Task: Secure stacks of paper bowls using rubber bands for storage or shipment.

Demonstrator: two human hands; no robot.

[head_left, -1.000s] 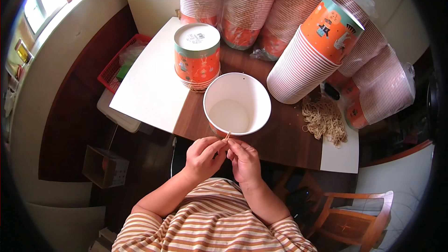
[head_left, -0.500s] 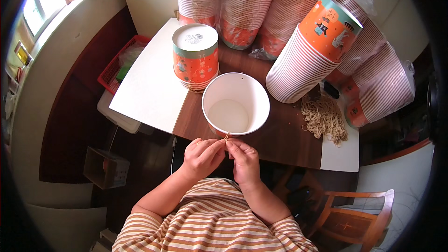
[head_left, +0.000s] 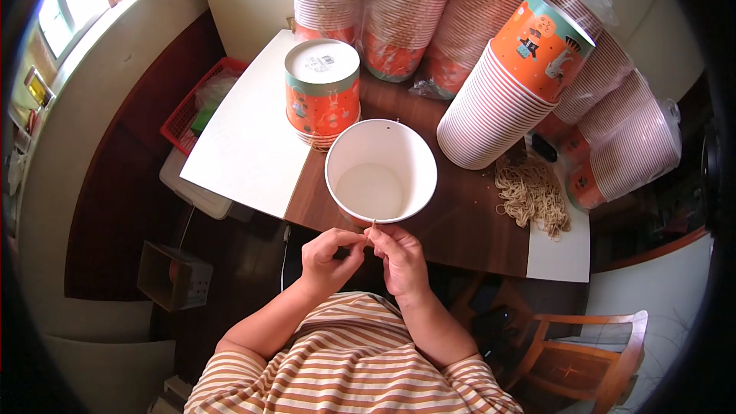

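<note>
L hand (head_left: 328, 254) and R hand (head_left: 400, 259) meet just below the near rim of the open white paper bucket (head_left: 381, 172), at its 6 o'clock. Both grips are pinched closed, fingertips almost touching, on a thin tan string (head_left: 373, 225) that pokes up to the bucket's rim; too fine to tell how it's attached. Bucket stands upright on the dark wood worktop (head_left: 460, 222), mouth up, inside bare white.

At the bucket's 11 o'clock, just beside it: a short stack of orange printed buckets (head_left: 323, 92), upside down, white base on top. At 2 o'clock, a long nested stack of orange buckets (head_left: 512, 84) lies tilted, its rim end near the white bucket. More nested stacks (head_left: 383, 8) lean along the far edge at 12, some in clear plastic wrap; others lie at 3 o'clock (head_left: 625, 146). A loose bundle of tan strings (head_left: 531, 195) lies on the worktop at 3 o'clock, apart from the bucket. White board (head_left: 245, 138) covers the worktop's L part, at 9–10. Red basket (head_left: 192, 107) sits beyond it, lower down. Wooden chair (head_left: 590, 353) at 4 o'clock, off the worktop. Striped shirt (head_left: 345, 360) fills the bottom edge.
</note>
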